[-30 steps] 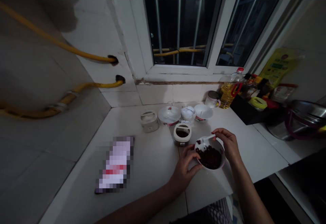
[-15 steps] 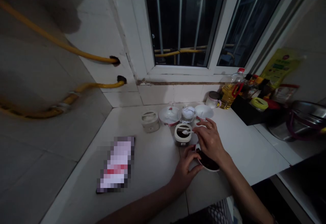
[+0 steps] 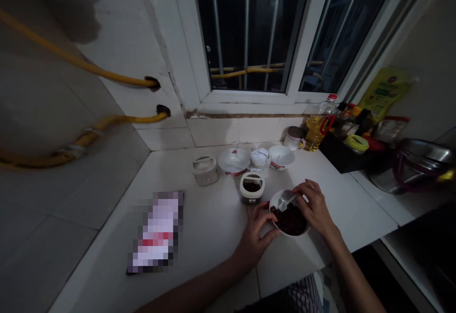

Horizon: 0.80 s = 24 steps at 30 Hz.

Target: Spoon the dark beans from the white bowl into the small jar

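Observation:
My right hand [image 3: 313, 203] pinches the handle of a small white spoon [image 3: 284, 204], whose bowl end is over the back left part of a white bowl [image 3: 276, 199]. Dark brown, lumpy food [image 3: 290, 219] covers much of that bowl's inside. Fingers of my left hand [image 3: 259, 230] grip the bowl's left rim, with the thumb at its near side. Just behind my left hand stands a small lidless jar [image 3: 252, 196], pale-rimmed with a bar across its mouth and dark contents inside.
Behind are a lidded container [image 3: 205, 171], a shallow bowl [image 3: 233, 161], a white wrapped bundle [image 3: 260, 157] and another bowl [image 3: 282, 155]. An oil bottle [image 3: 315, 130] and a metal pot [image 3: 413, 165] stand right. A blurred phone-like slab [image 3: 156, 232] lies left.
My right hand has brought the spoon from over the small jar down and toward me, into the bowl. My left hand stays at the bowl's rim. The view has shifted slightly.

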Tool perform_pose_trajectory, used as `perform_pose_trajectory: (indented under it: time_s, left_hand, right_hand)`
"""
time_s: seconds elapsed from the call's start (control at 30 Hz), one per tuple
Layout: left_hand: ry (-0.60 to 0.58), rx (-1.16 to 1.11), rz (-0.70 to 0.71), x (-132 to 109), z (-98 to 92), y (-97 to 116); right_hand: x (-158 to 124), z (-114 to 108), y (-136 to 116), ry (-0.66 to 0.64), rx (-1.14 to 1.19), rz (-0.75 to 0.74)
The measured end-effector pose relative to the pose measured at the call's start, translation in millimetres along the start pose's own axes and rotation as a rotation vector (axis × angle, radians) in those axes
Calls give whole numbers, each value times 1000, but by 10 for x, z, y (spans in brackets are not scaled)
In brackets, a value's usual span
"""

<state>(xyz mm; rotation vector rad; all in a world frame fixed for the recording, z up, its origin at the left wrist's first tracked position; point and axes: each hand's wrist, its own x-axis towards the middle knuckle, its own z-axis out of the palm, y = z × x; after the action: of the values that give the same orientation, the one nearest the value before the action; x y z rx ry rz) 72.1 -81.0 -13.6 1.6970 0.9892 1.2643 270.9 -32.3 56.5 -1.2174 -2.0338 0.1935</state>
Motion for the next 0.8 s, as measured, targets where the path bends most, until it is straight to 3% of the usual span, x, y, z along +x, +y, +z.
perform_pose_trajectory:
  time_s: [0.1, 0.4, 0.8]
  left_hand:
    - [1, 5, 5, 2, -4, 8]
    - [-4, 15, 6, -4, 3, -30]
    - [0, -1, 13, -12, 11, -49]
  right_hand:
    - [-20, 69, -30, -48, 83, 62]
    - [28, 4, -53, 110, 451, 505]
    - [6, 16, -35, 140, 450, 578]
